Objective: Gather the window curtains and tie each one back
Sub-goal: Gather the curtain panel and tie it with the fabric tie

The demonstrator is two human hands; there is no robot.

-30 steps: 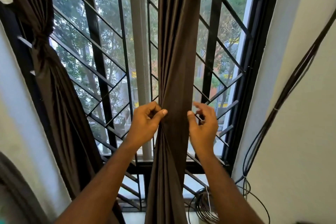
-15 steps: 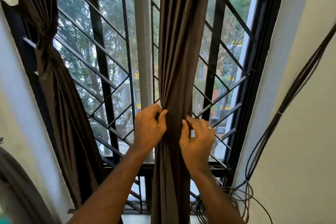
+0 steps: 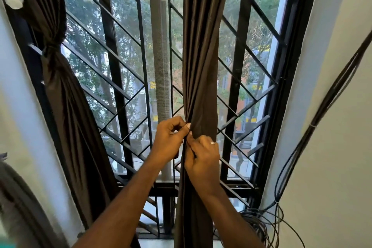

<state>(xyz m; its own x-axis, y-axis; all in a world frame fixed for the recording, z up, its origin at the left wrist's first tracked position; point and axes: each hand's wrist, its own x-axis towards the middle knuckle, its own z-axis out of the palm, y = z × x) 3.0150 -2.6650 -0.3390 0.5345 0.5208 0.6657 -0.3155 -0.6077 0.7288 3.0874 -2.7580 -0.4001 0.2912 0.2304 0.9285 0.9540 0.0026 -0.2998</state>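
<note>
Within the last second the left hand (image 3: 171,139) and right hand (image 3: 203,155) had closed together, pinching the middle curtain (image 3: 201,66) into a bunch beside the window grille (image 3: 124,94), apparently ready for tying like the knotted left curtain (image 3: 58,70).

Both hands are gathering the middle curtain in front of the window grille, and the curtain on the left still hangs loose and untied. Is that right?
Not quite. In the head view the left curtain is already tied, cinched into a knot partway up. The rest stands: the left hand and the right hand both grip the middle curtain in front of the window grille.
</note>
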